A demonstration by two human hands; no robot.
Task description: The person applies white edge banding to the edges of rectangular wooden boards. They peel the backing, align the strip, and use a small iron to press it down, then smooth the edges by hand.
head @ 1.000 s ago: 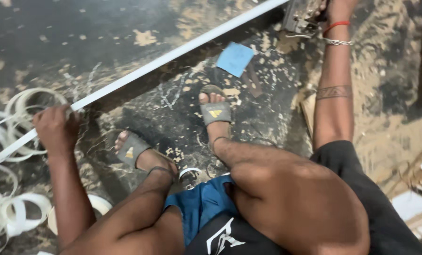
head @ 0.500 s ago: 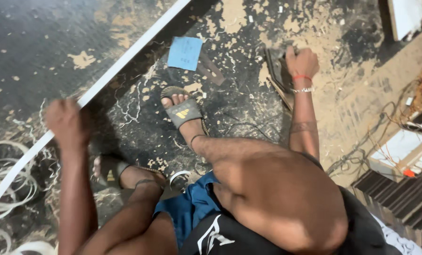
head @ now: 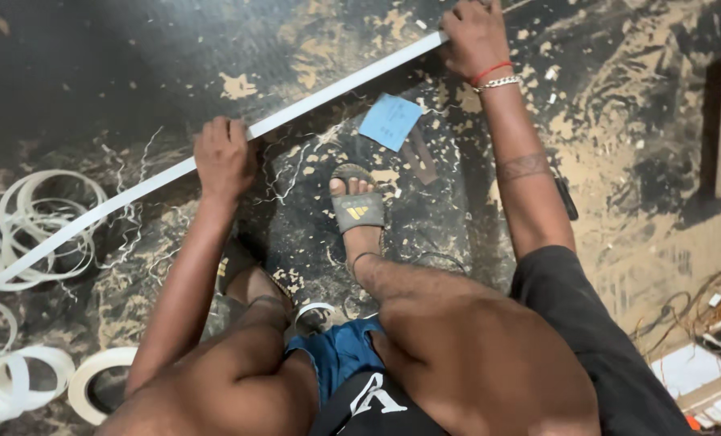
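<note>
While both hands press the long white flat strip (head: 328,95) edging the dark board, left hand (head: 223,157) and right hand (head: 475,36) fingers curl over it; keeping even downward pressure should seat it flush.

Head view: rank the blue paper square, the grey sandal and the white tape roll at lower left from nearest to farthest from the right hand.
From the right hand, gripping the long white strip:
1. Blue paper square, just below and left of the hand on the dusty floor.
2. Grey sandal, lower, at the middle on a foot.
3. White tape roll, far off at the lower left corner.
</note>
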